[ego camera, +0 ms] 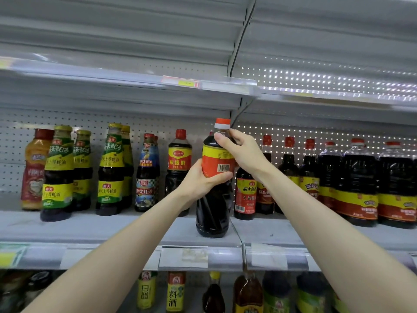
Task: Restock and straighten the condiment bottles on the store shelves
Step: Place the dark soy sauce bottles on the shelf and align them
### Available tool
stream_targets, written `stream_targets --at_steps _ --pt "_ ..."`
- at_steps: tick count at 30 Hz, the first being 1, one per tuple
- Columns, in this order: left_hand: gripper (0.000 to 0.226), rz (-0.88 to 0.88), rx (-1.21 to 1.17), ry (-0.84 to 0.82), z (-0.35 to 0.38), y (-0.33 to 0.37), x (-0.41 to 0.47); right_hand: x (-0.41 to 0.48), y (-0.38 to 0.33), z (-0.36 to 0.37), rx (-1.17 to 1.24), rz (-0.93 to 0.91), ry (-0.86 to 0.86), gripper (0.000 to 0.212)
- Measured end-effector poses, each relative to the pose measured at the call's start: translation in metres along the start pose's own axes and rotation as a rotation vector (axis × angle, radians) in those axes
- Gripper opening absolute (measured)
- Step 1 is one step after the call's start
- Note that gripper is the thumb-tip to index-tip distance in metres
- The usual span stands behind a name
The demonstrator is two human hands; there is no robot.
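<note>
Left fingers: the left hand [200, 180] is curled tight round the red-and-yellow label of the tall dark plastic sauce bottle with a red cap [213, 213], just under its barcode.
Right fingers: the right hand [243, 152] pinches the same bottle's neck below the cap, fingertips closed on it.
Bottle place: roughly upright at the front edge of the grey metal middle shelf [112, 227]. I cannot tell whether its base touches.
Contents: dark brown liquid, up to the shoulder.
9 o'clock: a red-capped dark bottle reading 味极鲜 [179, 159]. Farther on are green-and-yellow bottles marked 上等蚝油 [58, 175].
3 o'clock: a dark bottle with red label reading 海天, 生抽酱油 [246, 195]. Beyond it are large dark jugs [358, 184].
6 o'clock, lower shelf: a yellow-labelled bottle reading 料酒 [176, 294].
</note>
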State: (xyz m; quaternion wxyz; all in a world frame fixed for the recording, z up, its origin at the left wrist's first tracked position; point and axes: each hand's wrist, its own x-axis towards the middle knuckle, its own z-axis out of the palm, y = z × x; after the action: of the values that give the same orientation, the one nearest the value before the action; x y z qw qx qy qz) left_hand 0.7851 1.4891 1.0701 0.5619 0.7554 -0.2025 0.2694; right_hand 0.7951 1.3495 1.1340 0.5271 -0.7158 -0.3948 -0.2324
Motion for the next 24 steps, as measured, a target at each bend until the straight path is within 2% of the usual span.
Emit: stream_targets --at_steps 5,7,10,12,15,20,24 --pt "0.043 -0.072 0.008 -0.037 -0.004 -0.006 0.007 0.008 0.012 -0.001 -0.016 0.054 0.000 0.034" --pt "0.051 -0.110 0.021 -0.066 -0.006 -0.013 0.004 0.007 0.017 -0.002 0.011 0.079 -0.011 0.030" --pt "0.068 -0.131 -0.015 -0.091 -0.008 -0.027 0.001 0.007 0.022 -0.003 0.088 0.095 -0.013 0.035" --pt "0.069 -0.149 -0.060 -0.105 -0.009 -0.031 -0.001 0.006 0.026 0.000 0.118 0.102 -0.033 0.031" --pt "0.062 -0.204 -0.143 -0.129 -0.013 -0.035 -0.002 0.003 0.038 0.006 0.152 0.136 -0.065 0.030" --pt "0.036 -0.315 -0.192 -0.228 -0.021 -0.037 -0.010 -0.001 0.038 0.007 0.194 0.143 -0.052 0.052" --pt "0.026 -0.357 -0.224 -0.242 -0.023 -0.034 -0.014 -0.008 0.039 0.013 0.188 0.154 -0.070 0.055"
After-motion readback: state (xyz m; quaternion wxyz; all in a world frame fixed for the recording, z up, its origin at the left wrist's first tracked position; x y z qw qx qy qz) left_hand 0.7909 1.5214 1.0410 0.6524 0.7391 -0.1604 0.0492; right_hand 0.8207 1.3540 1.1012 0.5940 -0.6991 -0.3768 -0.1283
